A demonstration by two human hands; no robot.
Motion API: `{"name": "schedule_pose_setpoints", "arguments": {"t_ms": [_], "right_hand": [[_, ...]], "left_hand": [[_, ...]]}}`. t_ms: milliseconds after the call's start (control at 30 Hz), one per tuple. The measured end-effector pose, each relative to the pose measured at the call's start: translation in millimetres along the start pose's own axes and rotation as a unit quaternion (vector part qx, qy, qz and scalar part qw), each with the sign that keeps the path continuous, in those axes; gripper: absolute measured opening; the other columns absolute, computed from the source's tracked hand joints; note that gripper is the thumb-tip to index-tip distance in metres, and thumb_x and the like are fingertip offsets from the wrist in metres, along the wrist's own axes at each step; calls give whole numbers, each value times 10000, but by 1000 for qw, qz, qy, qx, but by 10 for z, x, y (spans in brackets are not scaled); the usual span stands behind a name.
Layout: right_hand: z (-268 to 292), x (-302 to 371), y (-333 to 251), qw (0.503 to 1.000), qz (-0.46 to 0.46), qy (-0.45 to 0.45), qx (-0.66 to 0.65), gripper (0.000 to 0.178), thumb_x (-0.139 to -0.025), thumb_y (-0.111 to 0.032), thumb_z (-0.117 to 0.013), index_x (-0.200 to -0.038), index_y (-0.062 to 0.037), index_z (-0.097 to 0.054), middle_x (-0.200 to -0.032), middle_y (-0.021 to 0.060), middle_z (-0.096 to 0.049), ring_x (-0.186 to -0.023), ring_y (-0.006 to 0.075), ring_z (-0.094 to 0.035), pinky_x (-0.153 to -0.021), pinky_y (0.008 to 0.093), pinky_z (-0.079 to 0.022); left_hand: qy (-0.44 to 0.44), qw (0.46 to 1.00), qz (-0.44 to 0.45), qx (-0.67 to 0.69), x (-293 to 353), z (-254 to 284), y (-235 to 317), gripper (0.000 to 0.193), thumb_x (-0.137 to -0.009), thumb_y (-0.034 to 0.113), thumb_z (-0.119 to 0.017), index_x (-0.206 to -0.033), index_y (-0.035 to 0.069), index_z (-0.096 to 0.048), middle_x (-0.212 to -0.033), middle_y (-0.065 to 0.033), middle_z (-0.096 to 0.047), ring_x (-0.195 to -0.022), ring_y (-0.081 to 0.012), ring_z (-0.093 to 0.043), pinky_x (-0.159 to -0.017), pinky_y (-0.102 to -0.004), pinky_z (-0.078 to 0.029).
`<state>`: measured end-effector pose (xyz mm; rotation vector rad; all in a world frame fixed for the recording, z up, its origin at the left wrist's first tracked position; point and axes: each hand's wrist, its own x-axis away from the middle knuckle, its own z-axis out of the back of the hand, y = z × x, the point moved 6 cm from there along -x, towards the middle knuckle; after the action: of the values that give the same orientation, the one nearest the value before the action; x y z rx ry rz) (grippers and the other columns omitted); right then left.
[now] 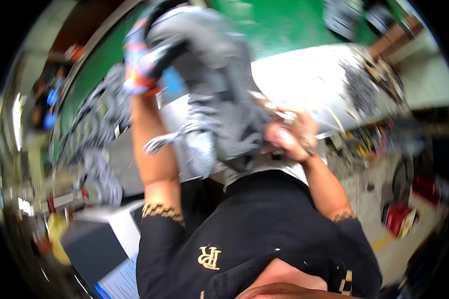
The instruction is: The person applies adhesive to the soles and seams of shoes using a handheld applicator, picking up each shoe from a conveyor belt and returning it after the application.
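A grey sneaker with tied grey laces is held up in front of my chest. My left hand, in a blue, orange and black glove, is closed around the sneaker's far end. My bare right hand is beside the sneaker's right side. Its fingers are wrapped around a brass-coloured metal tool with handles, whose tip is at the sneaker's side. Blur hides the tool's exact kind and whether it touches the sneaker.
Grey lace-like strands lie at left on a green tabletop. A white sheet bears a dark bundle. Another person's forearm is at far right, near grey shoes. A red box stands lower right.
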<state>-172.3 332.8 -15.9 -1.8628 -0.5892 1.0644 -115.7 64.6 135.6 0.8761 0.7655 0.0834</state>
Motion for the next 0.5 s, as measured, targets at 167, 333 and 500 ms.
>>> {"name": "schedule_pose_setpoints", "arguments": {"t_ms": [167,333,500], "right_hand": [[47,199,-24,992,-53,57,-96,532,-824,-176,-587,-1273,31,-391,-612,58,-454,-530,157,-464,-526,316,-422],[130,279,37,991,-80,51,-96,605,-822,-236,-633,-1290,45,-372,-665,92,-515,-579,206,-535,-624,368,-492],[560,385,77,985,-89,133,-65,616,-841,-205,-553,-1353,49,-324,-715,76,-500,-579,169,-495,-627,334,-474]], "left_hand": [[-45,999,-18,11,-97,-160,145,545,-673,164,-806,-1162,22,-610,-1026,-80,-651,-947,-140,-604,-864,-284,-489],[-38,993,15,114,-78,-213,61,552,-671,215,-845,-1145,35,-629,-1024,-62,-656,-948,-110,-597,-878,-261,-476],[45,991,93,80,181,103,-334,533,-701,348,-809,-1112,53,-641,-1066,-95,-657,-1002,-171,-612,-904,-294,-469]]}}
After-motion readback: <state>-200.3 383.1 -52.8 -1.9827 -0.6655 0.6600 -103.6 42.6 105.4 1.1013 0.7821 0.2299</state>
